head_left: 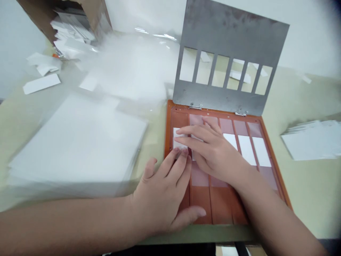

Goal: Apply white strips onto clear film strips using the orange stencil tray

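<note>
An orange-brown slotted jig (pixel 197 202) lies on the table, its hinged grey metal plate (pixel 229 25) raised at the back. Several white cards (pixel 246 149) lie in the slots over strips of translucent film (pixel 226 126). My left hand (pixel 165 192) has its fingers stretched out, the tips on a white card (pixel 176 133) in the leftmost slot. Just above them, the extended fingers of my right hand (pixel 213 149) reach across the same card and hide part of the neighbouring slots. Neither hand grips anything.
Left of the jig lies a big stack of translucent sheets (pixel 80 142). Behind it are a blurred plastic bag (pixel 128 67) and a cardboard box (pixel 98 14) with white pieces inside. A pile of white cards (pixel 314 140) sits at the right. Loose white scraps (pixel 42 83) lie at the left.
</note>
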Motion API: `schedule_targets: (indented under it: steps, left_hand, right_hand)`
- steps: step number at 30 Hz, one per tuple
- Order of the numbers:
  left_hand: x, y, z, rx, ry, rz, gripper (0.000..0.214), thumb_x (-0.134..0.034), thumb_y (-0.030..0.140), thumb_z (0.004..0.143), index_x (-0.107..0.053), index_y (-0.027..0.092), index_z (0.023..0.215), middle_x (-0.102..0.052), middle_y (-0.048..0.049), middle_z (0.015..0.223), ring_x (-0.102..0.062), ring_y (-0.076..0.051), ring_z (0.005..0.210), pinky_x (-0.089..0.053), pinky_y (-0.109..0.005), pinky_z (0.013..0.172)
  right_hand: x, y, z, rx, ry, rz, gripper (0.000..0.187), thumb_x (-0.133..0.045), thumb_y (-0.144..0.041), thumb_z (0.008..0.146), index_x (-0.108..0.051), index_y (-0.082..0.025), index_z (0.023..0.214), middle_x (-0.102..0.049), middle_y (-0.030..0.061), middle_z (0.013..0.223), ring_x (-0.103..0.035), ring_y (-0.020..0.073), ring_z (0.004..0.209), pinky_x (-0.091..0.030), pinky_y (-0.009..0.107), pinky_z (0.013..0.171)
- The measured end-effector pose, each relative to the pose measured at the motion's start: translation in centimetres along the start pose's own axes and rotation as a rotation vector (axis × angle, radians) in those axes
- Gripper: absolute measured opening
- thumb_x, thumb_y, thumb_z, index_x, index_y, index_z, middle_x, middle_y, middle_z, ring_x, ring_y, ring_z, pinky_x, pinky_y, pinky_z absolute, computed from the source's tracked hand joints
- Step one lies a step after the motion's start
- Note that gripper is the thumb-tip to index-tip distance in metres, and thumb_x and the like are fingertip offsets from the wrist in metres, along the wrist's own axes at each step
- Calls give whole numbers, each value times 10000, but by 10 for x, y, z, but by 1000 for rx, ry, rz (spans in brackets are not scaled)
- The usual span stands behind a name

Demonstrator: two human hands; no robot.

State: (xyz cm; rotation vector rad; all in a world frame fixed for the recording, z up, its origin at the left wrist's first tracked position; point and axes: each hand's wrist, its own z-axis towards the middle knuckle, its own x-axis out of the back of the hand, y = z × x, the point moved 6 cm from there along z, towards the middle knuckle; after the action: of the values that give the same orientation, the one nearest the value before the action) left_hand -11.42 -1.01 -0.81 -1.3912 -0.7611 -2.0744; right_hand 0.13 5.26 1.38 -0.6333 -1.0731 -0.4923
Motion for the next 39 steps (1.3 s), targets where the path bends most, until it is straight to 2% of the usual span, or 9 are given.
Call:
schedule_targets:
  steps: [7, 12, 15, 19, 21, 27, 30, 34, 39]
  left_hand:
    - [-1, -1, -1, 23, 6, -19, 763, -100, 575, 994, -568, 72, 1324, -569, -143, 1411, -467, -268, 1296, -267, -446, 953]
    - [1, 0, 1, -18, -15, 12, 773, -106, 580, 995, -554, 50, 1336, -551, -146, 1429, -460, -272, 1303, -266, -443, 925]
    - [1, 0, 1, -27, -27, 22, 774, -106, 583, 995, -562, 55, 1331, -540, -139, 1440, -461, -282, 1301, -266, -445, 916]
    - [0, 0, 0, -39, -41, 26, 785, -97, 585, 995, -546, 41, 1341, -535, -150, 1442, -459, -301, 1306, -270, -454, 913]
    - [-1, 0, 0, -49, -64, 29, 791, -104, 592, 992, -523, 32, 1360, -513, -165, 1459, -453, -314, 1312, -277, -463, 917]
    - [-4, -3, 1, -39, -175, -3, 785, -106, 595, 995, -486, 34, 1394, -455, -167, 1506, -418, -326, 1343, -342, -466, 916]
    - [-5, -3, 1, -24, -201, -30, 774, -111, 590, 998, -491, 45, 1393, -464, -181, 1491, -422, -321, 1339, -362, -458, 916]
    - [-8, -4, -1, -9, -156, -25, 798, -42, 577, 993, -487, 50, 1395, -451, -210, 1482, -424, -317, 1332, -357, -465, 923]
    - [-14, -4, -3, -28, -172, 19, 823, -47, 602, 983, -412, 31, 1449, -422, -223, 1491, -355, -336, 1373, -310, -492, 977]
  right_hand:
    - [-5, 2, -1, -22, -64, -62, 434, -405, 14, 885, -681, -270, 1065, -621, 56, 1259, -596, 198, 1009, -294, 545, 1048]
    - [-4, 9, -1, -142, 14, -190, 464, -457, 28, 841, -699, -292, 1073, -637, 44, 1261, -504, 267, 1158, -305, 489, 928]
    - [1, 15, -2, -180, 71, -204, 472, -453, 49, 818, -726, -293, 995, -666, 24, 1222, -516, 252, 1098, -293, 465, 870]
    - [1, 19, -3, -149, 37, -24, 441, -448, 57, 784, -722, -285, 739, -709, -40, 1090, -528, 214, 1053, -280, 448, 893]
    - [2, 20, -3, -155, 32, 22, 436, -438, 53, 777, -714, -277, 710, -715, -48, 1060, -530, 208, 1043, -269, 453, 913]
    - [1, 27, -3, -300, 7, -42, 424, -419, 5, 831, -727, -265, 940, -702, 1, 1154, -526, 234, 1098, -242, 467, 900]
    - [-2, 26, -2, -333, -24, -62, 314, -460, -131, 908, -692, -242, 1088, -664, 44, 1232, -510, 257, 1130, -239, 473, 908]
    - [-5, 23, 2, -366, -82, -50, 220, -507, -318, 945, -682, -227, 1043, -654, 62, 1234, -496, 273, 1142, -233, 481, 934]
    - [-5, 24, 7, -447, -97, 35, 165, -541, -341, 918, -606, -217, 1004, -648, 70, 1213, -488, 272, 1144, -255, 474, 955]
